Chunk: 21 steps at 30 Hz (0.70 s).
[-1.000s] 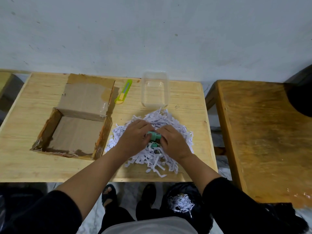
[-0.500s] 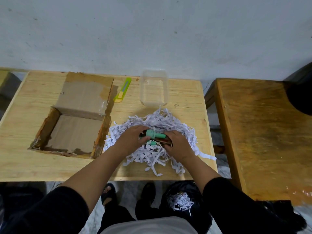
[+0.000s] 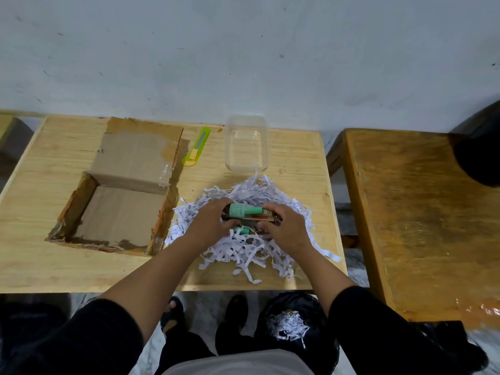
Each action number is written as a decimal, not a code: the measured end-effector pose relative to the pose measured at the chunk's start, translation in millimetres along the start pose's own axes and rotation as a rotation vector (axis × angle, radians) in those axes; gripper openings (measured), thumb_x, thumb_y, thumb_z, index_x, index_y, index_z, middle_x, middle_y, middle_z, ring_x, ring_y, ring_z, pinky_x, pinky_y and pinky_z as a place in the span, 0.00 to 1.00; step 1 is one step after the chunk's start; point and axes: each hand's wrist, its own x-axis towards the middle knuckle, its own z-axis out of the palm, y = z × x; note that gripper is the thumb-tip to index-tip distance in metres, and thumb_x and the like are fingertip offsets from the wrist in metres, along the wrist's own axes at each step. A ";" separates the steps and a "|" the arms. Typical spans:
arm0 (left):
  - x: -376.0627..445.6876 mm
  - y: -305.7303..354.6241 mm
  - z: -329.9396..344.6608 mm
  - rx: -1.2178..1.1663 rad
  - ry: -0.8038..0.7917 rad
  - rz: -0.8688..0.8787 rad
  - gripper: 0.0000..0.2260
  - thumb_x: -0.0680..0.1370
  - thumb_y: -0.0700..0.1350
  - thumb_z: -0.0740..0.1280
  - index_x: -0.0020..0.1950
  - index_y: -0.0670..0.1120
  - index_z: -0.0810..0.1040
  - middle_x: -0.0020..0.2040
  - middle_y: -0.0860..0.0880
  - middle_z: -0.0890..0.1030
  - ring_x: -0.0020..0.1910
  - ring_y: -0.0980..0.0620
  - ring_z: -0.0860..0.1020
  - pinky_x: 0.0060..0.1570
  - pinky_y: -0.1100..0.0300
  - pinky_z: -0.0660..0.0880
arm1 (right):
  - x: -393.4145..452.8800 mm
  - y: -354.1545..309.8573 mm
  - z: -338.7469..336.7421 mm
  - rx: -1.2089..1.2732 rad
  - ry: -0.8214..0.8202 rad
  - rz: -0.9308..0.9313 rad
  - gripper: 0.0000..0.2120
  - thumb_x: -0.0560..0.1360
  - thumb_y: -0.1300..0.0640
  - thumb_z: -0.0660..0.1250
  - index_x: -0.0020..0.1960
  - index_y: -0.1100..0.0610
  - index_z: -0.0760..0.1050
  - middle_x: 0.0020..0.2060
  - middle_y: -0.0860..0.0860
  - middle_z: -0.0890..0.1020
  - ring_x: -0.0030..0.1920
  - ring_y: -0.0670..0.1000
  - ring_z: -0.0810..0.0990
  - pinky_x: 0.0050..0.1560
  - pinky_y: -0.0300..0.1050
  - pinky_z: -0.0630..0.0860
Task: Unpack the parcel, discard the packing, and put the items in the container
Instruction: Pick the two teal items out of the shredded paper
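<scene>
Both hands, left [image 3: 209,226] and right [image 3: 286,231], clasp what looks like several small items [image 3: 244,211] over shredded paper [image 3: 243,253]. Lift together, shake shreds off, carry to container [image 3: 246,143].

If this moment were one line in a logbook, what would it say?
left hand + right hand: grip green-capped bottles | over shredded paper | container empty | box emptied

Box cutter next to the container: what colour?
The box cutter is lime green with a yellow slider, clearest in the head view, the only one.
</scene>
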 end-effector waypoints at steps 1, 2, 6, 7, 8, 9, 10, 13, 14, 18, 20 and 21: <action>0.4 -0.8 -0.2 -0.002 0.009 -0.001 0.19 0.72 0.46 0.71 0.60 0.44 0.72 0.55 0.42 0.77 0.52 0.45 0.75 0.51 0.55 0.72 | -0.5 -0.5 -1.5 0.027 -0.008 0.020 0.20 0.69 0.59 0.74 0.60 0.55 0.76 0.55 0.53 0.80 0.49 0.46 0.76 0.43 0.23 0.69; 0.5 -0.5 -0.7 -0.009 0.021 0.002 0.19 0.72 0.45 0.71 0.60 0.44 0.72 0.55 0.42 0.77 0.53 0.45 0.75 0.52 0.55 0.71 | -1.0 -1.5 -3.3 0.044 -0.014 0.034 0.21 0.69 0.59 0.74 0.61 0.55 0.76 0.55 0.52 0.80 0.49 0.46 0.76 0.43 0.22 0.69; -0.8 4.7 -2.5 -0.064 0.071 0.019 0.17 0.72 0.41 0.70 0.59 0.43 0.73 0.55 0.42 0.76 0.53 0.46 0.74 0.51 0.59 0.70 | -1.7 -7.4 -8.2 -0.048 -0.010 -0.005 0.21 0.69 0.60 0.72 0.62 0.56 0.75 0.56 0.53 0.79 0.52 0.47 0.75 0.44 0.25 0.65; -1.0 6.1 -2.5 -0.082 0.078 0.019 0.16 0.72 0.40 0.70 0.59 0.44 0.73 0.56 0.42 0.77 0.53 0.46 0.75 0.51 0.59 0.71 | -1.7 -9.0 -8.8 -0.067 0.006 -0.022 0.20 0.69 0.60 0.72 0.61 0.56 0.75 0.55 0.54 0.80 0.52 0.49 0.76 0.44 0.26 0.65; -1.0 7.2 -2.8 -0.106 0.086 0.018 0.16 0.73 0.40 0.70 0.59 0.44 0.73 0.56 0.43 0.77 0.54 0.48 0.75 0.51 0.61 0.71 | -1.9 -10.8 -9.7 -0.071 0.026 -0.037 0.19 0.69 0.60 0.72 0.60 0.56 0.76 0.54 0.54 0.80 0.52 0.49 0.76 0.44 0.26 0.65; -0.5 7.5 -3.1 -0.121 0.092 0.009 0.17 0.73 0.40 0.70 0.60 0.43 0.72 0.57 0.43 0.78 0.55 0.49 0.75 0.52 0.62 0.71 | -2.6 -12.7 -10.8 -0.071 0.054 -0.048 0.19 0.69 0.59 0.73 0.60 0.56 0.76 0.53 0.54 0.80 0.51 0.49 0.76 0.44 0.26 0.65; 0.7 6.8 -3.0 -0.124 0.103 -0.005 0.17 0.73 0.41 0.70 0.61 0.43 0.72 0.57 0.43 0.78 0.55 0.49 0.75 0.52 0.63 0.71 | -3.0 -14.5 -12.1 -0.068 0.088 -0.054 0.19 0.69 0.59 0.73 0.59 0.56 0.77 0.52 0.53 0.81 0.50 0.48 0.76 0.44 0.27 0.65; 1.6 5.0 -4.4 -0.080 0.090 -0.048 0.20 0.73 0.45 0.70 0.63 0.42 0.71 0.57 0.43 0.78 0.54 0.49 0.75 0.52 0.62 0.68 | -2.8 -18.2 -18.1 0.021 0.223 -0.018 0.19 0.68 0.57 0.74 0.58 0.56 0.78 0.51 0.52 0.82 0.46 0.46 0.76 0.47 0.35 0.71; 1.3 4.8 -4.7 -0.071 0.082 -0.050 0.21 0.73 0.45 0.70 0.64 0.42 0.71 0.58 0.43 0.77 0.55 0.48 0.75 0.52 0.62 0.68 | -2.1 -19.5 -20.2 0.099 0.276 0.030 0.18 0.68 0.58 0.75 0.57 0.55 0.79 0.50 0.52 0.82 0.46 0.46 0.77 0.47 0.38 0.74; -6.0 -0.9 -4.0 -0.023 0.069 -0.036 0.18 0.74 0.44 0.69 0.63 0.42 0.72 0.56 0.42 0.77 0.54 0.46 0.75 0.51 0.61 0.68 | 2.0 -24.5 -22.5 0.444 0.430 0.248 0.20 0.68 0.59 0.74 0.60 0.55 0.78 0.44 0.51 0.83 0.39 0.46 0.77 0.37 0.35 0.76; -14.9 -6.5 -1.8 0.001 0.065 -0.031 0.17 0.74 0.44 0.68 0.62 0.42 0.72 0.55 0.43 0.77 0.53 0.47 0.75 0.51 0.60 0.69 | 2.3 -24.5 -20.2 0.528 0.488 0.308 0.21 0.69 0.60 0.74 0.62 0.55 0.76 0.39 0.49 0.81 0.37 0.46 0.77 0.34 0.30 0.76; -20.1 -8.4 -2.1 0.009 0.063 -0.029 0.17 0.74 0.44 0.68 0.61 0.42 0.73 0.55 0.43 0.77 0.53 0.47 0.75 0.51 0.59 0.69 | 2.1 -25.8 -18.4 0.541 0.513 0.325 0.21 0.69 0.60 0.74 0.62 0.55 0.76 0.40 0.51 0.81 0.39 0.49 0.79 0.34 0.29 0.76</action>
